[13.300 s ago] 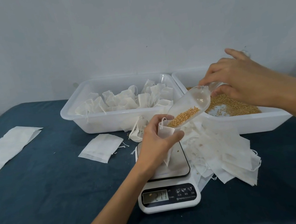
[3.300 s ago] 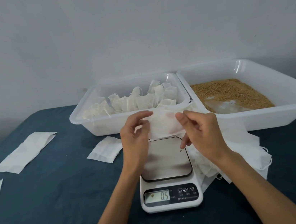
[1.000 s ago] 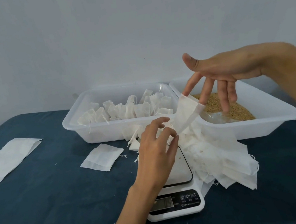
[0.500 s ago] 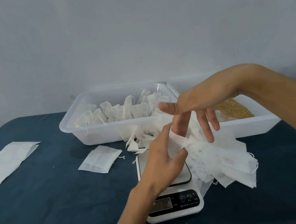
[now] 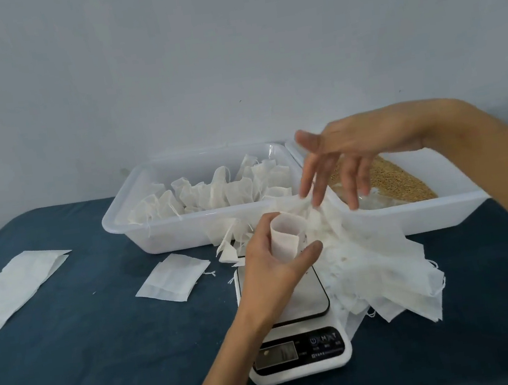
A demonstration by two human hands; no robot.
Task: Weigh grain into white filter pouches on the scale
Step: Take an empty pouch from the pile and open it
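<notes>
A: What lay on the left of the blue surface (image 5: 74,361)?

B: Lots of open room, just a long flat sheet (image 5: 10,289) and a small flat pouch (image 5: 174,282).

A: And the middle?

B: The left hand (image 5: 276,273) held an open pouch (image 5: 286,236) in its grip above the scale (image 5: 302,347), behind it a tub of filled pouches (image 5: 202,199).

A: The right?

B: The right hand (image 5: 354,153), fingers wide, had lifted out of the pouch and hung over the grain tub (image 5: 410,213). A heap of empty pouches (image 5: 385,268) crowded the scale.

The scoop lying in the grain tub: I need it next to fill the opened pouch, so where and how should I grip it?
Judging loosely: the clear scoop lies half-buried in the grain, so reach down from above with the free right hand. Its handle isn't discernible; grip whichever end shows above the grain.
</notes>
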